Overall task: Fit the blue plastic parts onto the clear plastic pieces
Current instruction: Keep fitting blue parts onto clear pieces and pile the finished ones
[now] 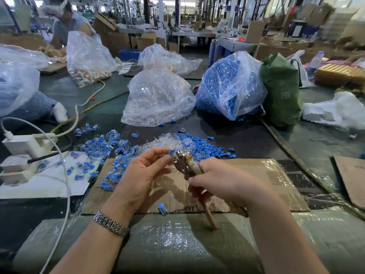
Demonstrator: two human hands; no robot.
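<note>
Hands meet above the cardboard sheet (246,186): our right hand (221,180) grips a metal plier tool (184,165), while our left hand (142,173) pinches a blue part (172,152) and a clear piece at the tool's head. At twelve o'clock from them lies the pile of loose blue parts (199,145) and clear pieces (158,143); at ten o'clock, the fitted pieces (104,147). Farther at twelve stand the clear-piece bag (158,99) and, toward one o'clock, the blue-part bag (227,84) on the tabletop (256,139).
</note>
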